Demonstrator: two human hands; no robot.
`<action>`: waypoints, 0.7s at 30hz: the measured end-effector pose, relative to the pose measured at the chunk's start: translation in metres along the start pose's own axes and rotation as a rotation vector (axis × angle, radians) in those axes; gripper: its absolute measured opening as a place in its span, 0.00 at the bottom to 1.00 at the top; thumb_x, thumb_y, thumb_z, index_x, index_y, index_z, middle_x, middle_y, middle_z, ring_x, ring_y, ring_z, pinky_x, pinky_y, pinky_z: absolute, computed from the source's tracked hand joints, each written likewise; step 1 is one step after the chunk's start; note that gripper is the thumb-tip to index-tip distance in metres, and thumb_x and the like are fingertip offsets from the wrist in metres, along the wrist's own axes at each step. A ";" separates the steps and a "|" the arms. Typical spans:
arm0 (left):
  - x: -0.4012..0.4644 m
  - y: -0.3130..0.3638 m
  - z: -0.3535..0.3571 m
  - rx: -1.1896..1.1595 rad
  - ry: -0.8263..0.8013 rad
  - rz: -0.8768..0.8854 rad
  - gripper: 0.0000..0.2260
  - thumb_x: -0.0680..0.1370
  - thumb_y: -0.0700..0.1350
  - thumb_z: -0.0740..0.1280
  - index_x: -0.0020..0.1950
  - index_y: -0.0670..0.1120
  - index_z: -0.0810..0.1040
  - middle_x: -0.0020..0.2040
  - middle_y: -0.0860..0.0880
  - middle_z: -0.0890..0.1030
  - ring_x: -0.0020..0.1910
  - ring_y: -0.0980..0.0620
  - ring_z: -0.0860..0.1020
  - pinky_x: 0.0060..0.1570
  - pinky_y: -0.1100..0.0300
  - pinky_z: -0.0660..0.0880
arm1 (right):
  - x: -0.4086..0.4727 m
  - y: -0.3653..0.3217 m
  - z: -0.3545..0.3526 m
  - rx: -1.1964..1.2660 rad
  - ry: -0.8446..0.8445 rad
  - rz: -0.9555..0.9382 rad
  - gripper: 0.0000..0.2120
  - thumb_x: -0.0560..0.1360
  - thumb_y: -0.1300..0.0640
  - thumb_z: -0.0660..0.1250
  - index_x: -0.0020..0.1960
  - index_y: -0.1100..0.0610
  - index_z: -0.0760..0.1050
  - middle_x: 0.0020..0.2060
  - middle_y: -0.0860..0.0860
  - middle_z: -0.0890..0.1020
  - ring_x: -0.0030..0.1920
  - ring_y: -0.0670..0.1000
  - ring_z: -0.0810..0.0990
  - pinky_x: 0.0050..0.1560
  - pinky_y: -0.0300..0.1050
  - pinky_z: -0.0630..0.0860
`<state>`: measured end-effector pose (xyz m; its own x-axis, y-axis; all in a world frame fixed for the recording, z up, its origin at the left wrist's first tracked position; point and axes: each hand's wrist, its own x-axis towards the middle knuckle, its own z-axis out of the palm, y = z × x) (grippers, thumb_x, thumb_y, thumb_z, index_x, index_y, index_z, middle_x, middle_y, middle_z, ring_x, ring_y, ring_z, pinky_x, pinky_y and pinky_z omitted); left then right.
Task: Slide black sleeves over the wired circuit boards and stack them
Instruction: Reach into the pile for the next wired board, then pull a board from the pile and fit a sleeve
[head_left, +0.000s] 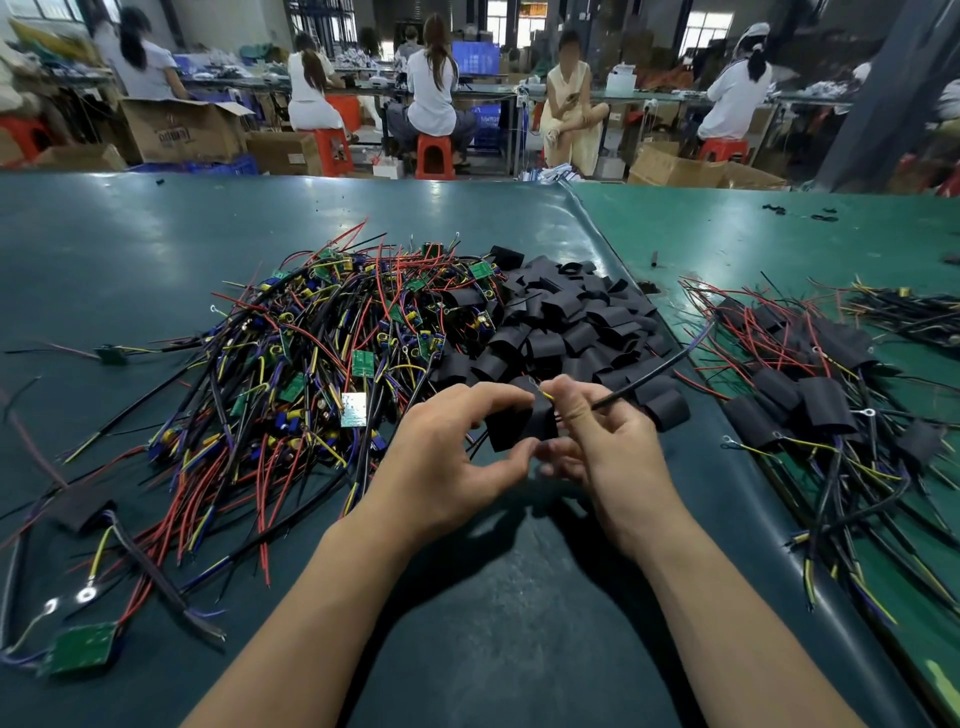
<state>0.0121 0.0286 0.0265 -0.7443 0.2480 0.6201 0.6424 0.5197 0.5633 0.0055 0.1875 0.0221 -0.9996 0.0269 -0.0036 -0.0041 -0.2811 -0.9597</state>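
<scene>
— Workshop benches and people on orange stools fill the background; nearer, what lies on the dark green table mat?

— Toward its far middle, a tangled heap of green circuit boards with red, black and yellow wires; touching that heap's right side, a pile of loose flat black tube sleeves. Toward the right edge lies a spread of boards already sleeved.

— And the hands?

— Left hand pinches one black sleeve between thumb and fingers, just in front of the sleeve pile. Right hand pinches a bundle of thin wires, with a black cable trailing up to the right. The board itself I cannot see.

— So which step?

— Threading, I judge: wires entering the sleeve. Next calls for drawing them through until the board sits inside, then laying it on the right-hand stack.

— Any containers?

— Only open cardboard boxes on the floor beyond the far edge; their contents are hidden.
</scene>
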 end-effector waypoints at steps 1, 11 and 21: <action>0.000 0.000 0.000 0.003 -0.002 0.010 0.15 0.71 0.42 0.74 0.58 0.43 0.82 0.51 0.51 0.84 0.49 0.51 0.81 0.50 0.50 0.77 | -0.002 -0.001 0.000 -0.048 -0.051 0.039 0.14 0.66 0.43 0.71 0.43 0.54 0.81 0.30 0.49 0.81 0.26 0.45 0.77 0.23 0.37 0.73; 0.002 -0.004 -0.006 0.168 0.224 0.053 0.13 0.74 0.45 0.70 0.58 0.43 0.81 0.52 0.52 0.81 0.52 0.49 0.78 0.55 0.49 0.75 | 0.012 -0.035 -0.048 0.261 0.613 -0.156 0.11 0.77 0.56 0.71 0.38 0.57 0.73 0.23 0.47 0.79 0.23 0.43 0.76 0.23 0.34 0.71; 0.003 -0.010 -0.011 0.318 0.272 -0.100 0.12 0.74 0.46 0.69 0.56 0.45 0.82 0.51 0.50 0.83 0.52 0.46 0.78 0.55 0.48 0.74 | 0.024 -0.026 -0.070 0.535 0.781 -0.178 0.03 0.77 0.69 0.67 0.50 0.65 0.76 0.43 0.56 0.79 0.33 0.47 0.82 0.49 0.41 0.82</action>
<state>0.0053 0.0146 0.0288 -0.6973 -0.0194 0.7165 0.4493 0.7670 0.4581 -0.0162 0.2627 0.0277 -0.6841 0.6881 -0.2420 -0.3586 -0.6062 -0.7099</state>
